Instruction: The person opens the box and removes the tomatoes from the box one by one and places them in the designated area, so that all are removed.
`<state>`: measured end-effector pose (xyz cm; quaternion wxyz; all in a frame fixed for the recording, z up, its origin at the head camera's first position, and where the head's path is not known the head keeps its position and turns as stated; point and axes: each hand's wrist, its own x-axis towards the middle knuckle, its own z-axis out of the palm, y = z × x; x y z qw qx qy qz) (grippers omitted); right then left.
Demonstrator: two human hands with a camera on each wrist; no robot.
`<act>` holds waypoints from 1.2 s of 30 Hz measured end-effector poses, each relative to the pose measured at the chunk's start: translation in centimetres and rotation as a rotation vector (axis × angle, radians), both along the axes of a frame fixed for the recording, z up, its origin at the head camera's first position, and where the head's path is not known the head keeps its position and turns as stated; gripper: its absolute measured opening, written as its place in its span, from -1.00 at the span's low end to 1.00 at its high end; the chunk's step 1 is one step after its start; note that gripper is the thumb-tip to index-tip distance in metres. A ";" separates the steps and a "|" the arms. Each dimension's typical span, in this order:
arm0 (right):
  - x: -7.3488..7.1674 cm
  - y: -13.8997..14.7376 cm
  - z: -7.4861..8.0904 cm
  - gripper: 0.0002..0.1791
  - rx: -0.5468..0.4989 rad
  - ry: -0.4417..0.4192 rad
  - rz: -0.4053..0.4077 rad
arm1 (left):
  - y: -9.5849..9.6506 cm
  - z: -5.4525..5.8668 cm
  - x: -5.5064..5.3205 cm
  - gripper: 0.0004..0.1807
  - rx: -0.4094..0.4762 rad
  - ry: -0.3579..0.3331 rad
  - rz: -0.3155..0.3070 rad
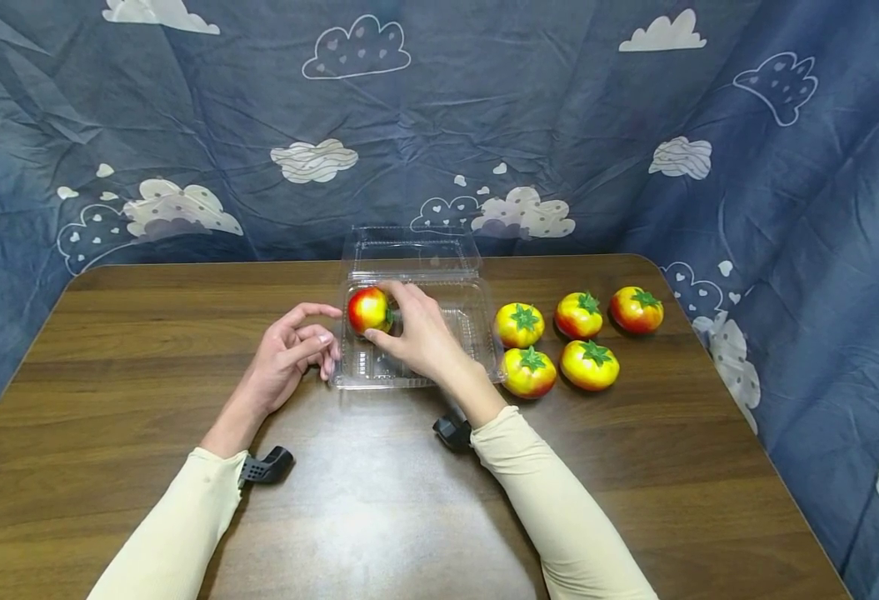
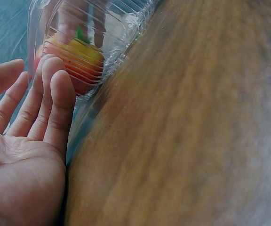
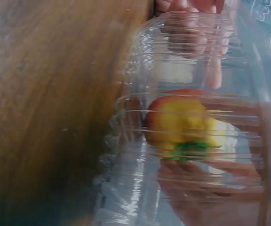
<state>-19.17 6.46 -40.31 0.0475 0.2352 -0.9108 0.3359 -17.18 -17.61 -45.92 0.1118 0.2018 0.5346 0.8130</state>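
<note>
A red and yellow tomato (image 1: pixel 367 310) sits at the left end of a clear plastic clamshell box (image 1: pixel 439 382), its green leaves tipped toward the right. My right hand (image 1: pixel 426 332) reaches into the box and holds that tomato between the thumb and fingers. Through the ribbed wall in the right wrist view, the tomato (image 3: pixel 178 120) shows with fingers on either side. Just outside the box's left wall, my left hand (image 1: pixel 285 354) is held with loosely bent fingers and nothing in it. The left wrist view shows its fingertips (image 2: pixel 62 87) right at the plastic wall.
Several more tomatoes (image 1: pixel 589 365) stand in two rows right of the box on the wooden table (image 1: pixel 147 350). The box's lid (image 1: pixel 412 250) is raised at the back, near the blue cloud-patterned cloth (image 1: pixel 259 100). A black wrist camera (image 1: pixel 452 432) hangs under the right forearm.
</note>
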 end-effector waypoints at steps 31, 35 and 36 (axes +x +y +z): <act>-0.1 0.1 -0.7 -0.31 0.014 -0.051 -0.009 | 0.1 0.2 0.0 -0.63 -0.020 -0.019 0.008; -0.1 0.1 -0.6 -0.26 0.041 -0.045 0.004 | 0.1 0.2 0.1 -0.63 -0.019 -0.023 0.013; -0.1 0.1 -0.6 -0.25 0.045 -0.044 0.006 | 0.1 0.2 0.1 -0.63 -0.019 -0.023 0.013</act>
